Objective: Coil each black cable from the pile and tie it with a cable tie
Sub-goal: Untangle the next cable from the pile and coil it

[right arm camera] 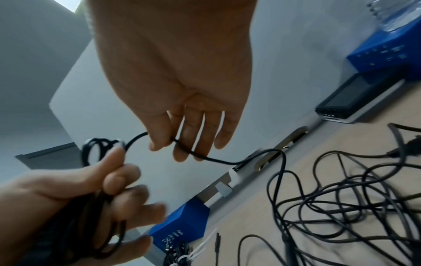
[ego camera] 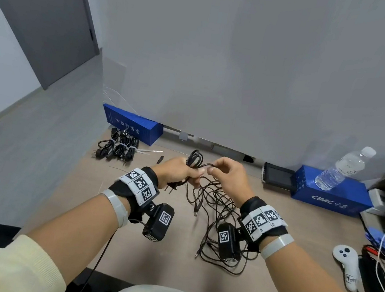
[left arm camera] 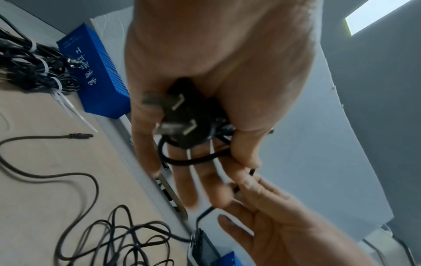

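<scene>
- the black cable (ego camera: pixel 194 159) sits at the centre of the head view, part-coiled into loops above the worktop (ego camera: pixel 109 252); its two-pin plug (left arm camera: pixel 182 118) shows in the middle of the left wrist view, pressed against the palm.
- the left hand (ego camera: pixel 177 170) has its fingers (right arm camera: pixel 123 178) curled round the bunched loops and holds them upright.
- the right hand (ego camera: pixel 228 175), just right of the coil, pinches the free strand between thumb and fingers (right arm camera: pixel 159 142); the strand runs out of the coil, through that pinch, and down.
- below and right of the hands in the head view, the loose pile of cables (ego camera: pixel 217 212) lies tangled on the worktop, and the strand drops into it.
- at centre left of the head view, a row of tied cable bundles (ego camera: pixel 117 148) rests on the worktop, each ringed by a white tie; spare cable ties (ego camera: pixel 149 151) lie just right of them.
- a blue box (ego camera: pixel 133 124) stands behind the bundles against the wall.
- at the right, a second blue box (ego camera: pixel 331 196) carries a water bottle (ego camera: pixel 345 168), with a small black screen device (ego camera: pixel 277 175) on its left.
- a white controller (ego camera: pixel 347 264) lies at lower right.
</scene>
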A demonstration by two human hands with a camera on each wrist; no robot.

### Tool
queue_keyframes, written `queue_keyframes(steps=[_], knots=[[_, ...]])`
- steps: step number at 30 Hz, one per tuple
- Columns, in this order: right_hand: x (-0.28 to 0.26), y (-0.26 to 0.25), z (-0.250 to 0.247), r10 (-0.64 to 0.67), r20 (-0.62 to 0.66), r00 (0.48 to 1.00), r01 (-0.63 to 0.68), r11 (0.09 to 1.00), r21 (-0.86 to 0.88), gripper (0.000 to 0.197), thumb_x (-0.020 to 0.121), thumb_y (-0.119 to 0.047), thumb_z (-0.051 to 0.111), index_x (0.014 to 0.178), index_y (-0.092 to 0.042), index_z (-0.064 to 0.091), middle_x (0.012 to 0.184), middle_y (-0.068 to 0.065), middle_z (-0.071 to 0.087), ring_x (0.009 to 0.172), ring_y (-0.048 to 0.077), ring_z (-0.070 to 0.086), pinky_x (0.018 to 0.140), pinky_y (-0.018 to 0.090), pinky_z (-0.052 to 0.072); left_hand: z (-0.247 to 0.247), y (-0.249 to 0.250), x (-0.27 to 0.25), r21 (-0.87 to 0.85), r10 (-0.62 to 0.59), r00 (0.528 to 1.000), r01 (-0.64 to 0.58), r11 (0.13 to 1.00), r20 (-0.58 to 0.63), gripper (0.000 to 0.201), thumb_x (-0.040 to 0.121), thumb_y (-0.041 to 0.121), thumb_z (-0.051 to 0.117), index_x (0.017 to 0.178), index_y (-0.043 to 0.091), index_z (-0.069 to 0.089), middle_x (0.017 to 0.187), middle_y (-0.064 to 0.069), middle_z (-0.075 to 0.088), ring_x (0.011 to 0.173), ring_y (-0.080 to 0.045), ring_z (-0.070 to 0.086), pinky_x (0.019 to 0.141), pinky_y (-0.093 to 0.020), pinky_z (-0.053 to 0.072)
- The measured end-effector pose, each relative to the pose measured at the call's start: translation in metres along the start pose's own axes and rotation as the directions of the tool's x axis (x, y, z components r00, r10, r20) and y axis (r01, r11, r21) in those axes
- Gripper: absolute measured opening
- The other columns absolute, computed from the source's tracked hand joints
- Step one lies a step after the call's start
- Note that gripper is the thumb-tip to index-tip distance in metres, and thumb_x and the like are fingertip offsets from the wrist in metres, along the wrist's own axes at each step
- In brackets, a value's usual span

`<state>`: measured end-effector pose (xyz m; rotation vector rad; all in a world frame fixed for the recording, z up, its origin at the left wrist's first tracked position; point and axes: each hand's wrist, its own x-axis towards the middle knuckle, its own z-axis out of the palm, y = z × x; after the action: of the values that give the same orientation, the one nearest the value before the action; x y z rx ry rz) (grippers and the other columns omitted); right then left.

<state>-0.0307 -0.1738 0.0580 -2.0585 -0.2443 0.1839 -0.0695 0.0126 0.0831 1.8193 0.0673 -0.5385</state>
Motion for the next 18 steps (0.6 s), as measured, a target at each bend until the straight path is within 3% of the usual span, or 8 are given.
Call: queue_keyframes(steps=[2, 4, 7, 11, 14, 16, 18], knots=[[-0.001, 0.007, -0.002, 0.008, 0.034, 0.999, -0.009, 1.0, 0.023, 0.01, 0.088, -0.02, 0.074, 0.082, -0.021, 0.066, 0.086, 0.002, 0.075, 0.082, 0.015, 0.07, 0.089, 0.044, 0.056, -0.004, -0.002, -0.001, -0.146, -0.008, 0.999, 0.016, 0.989, 0.054, 0.03, 0.102, 0.03, 0.054, 0.077, 0.014, 0.06, 0.06, -0.004, 0.056, 0.059, -0.017, 0.059, 0.062, -0.028, 0.046], [-0.001, 0.014, -0.004, 0.007, 0.091, 0.996, -0.007, 1.0, -0.001, 0.009, 0.091, -0.023, 0.07, 0.084, -0.02, 0.066, 0.087, 0.002, 0.076, 0.086, 0.018, 0.072, 0.092, 0.045, 0.056, -0.007, -0.001, -0.002, -0.246, 0.026, 0.998, -0.01, 0.969, 0.063, 0.03, 0.103, 0.029, 0.052, 0.079, 0.013, 0.059, 0.055, 0.002, 0.044, 0.052, -0.015, 0.044, 0.054, -0.026, 0.041], [-0.003, 0.02, -0.002, 0.018, 0.165, 0.986, -0.004, 0.996, -0.085, 0.011, 0.093, -0.029, 0.067, 0.084, -0.022, 0.067, 0.088, 0.001, 0.075, 0.088, 0.019, 0.069, 0.091, 0.048, 0.054, -0.009, 0.002, -0.002, -0.364, 0.117, 0.99, -0.083, 0.928, 0.072, 0.029, 0.104, 0.028, 0.05, 0.083, 0.012, 0.06, 0.056, 0.003, 0.037, 0.05, -0.012, 0.036, 0.049, -0.022, 0.034], [-0.004, 0.015, 0.001, -0.019, 0.105, 0.994, 0.033, 0.991, -0.128, 0.019, 0.095, -0.031, 0.06, 0.079, -0.027, 0.068, 0.079, -0.005, 0.073, 0.08, 0.011, 0.067, 0.083, 0.042, 0.055, -0.01, -0.001, -0.001, -0.411, 0.091, 0.994, -0.108, 0.905, -0.062, 0.018, 0.1, 0.027, 0.059, 0.101, 0.01, 0.066, 0.055, 0.004, 0.035, 0.048, -0.01, 0.034, 0.049, -0.023, 0.032], [-0.006, -0.002, 0.006, -0.064, 0.132, 0.989, 0.083, 0.986, -0.142, 0.02, 0.098, -0.029, 0.058, 0.084, -0.022, 0.071, 0.071, -0.004, 0.069, 0.068, 0.01, 0.063, 0.07, 0.033, 0.053, -0.006, -0.006, 0.004, -0.38, 0.073, 0.986, -0.125, 0.916, -0.147, 0.032, 0.093, 0.024, 0.069, 0.125, 0.022, 0.065, 0.053, 0.006, 0.035, 0.047, -0.01, 0.034, 0.048, -0.024, 0.032], [-0.008, -0.014, 0.012, -0.104, 0.204, 0.973, 0.135, 0.98, -0.146, 0.02, 0.099, -0.026, 0.058, 0.089, -0.017, 0.073, 0.066, -0.005, 0.061, 0.055, 0.003, 0.052, 0.056, 0.022, 0.042, -0.002, -0.005, 0.005, -0.347, 0.092, 0.982, -0.145, 0.927, -0.164, 0.026, 0.091, 0.026, 0.071, 0.116, 0.015, 0.071, 0.052, 0.004, 0.038, 0.045, -0.011, 0.036, 0.047, -0.024, 0.033], [-0.008, -0.019, 0.017, -0.109, 0.263, 0.959, 0.149, 0.98, -0.136, 0.019, 0.099, -0.025, 0.058, 0.091, -0.017, 0.074, 0.063, -0.005, 0.058, 0.049, 0.002, 0.045, 0.051, 0.015, 0.035, 0.001, -0.001, 0.007, -0.318, 0.098, 0.975, -0.16, 0.935, -0.202, 0.021, 0.092, 0.028, 0.07, 0.095, 0.007, 0.073, 0.055, 0.0, 0.044, 0.046, -0.012, 0.038, 0.048, -0.025, 0.034]])
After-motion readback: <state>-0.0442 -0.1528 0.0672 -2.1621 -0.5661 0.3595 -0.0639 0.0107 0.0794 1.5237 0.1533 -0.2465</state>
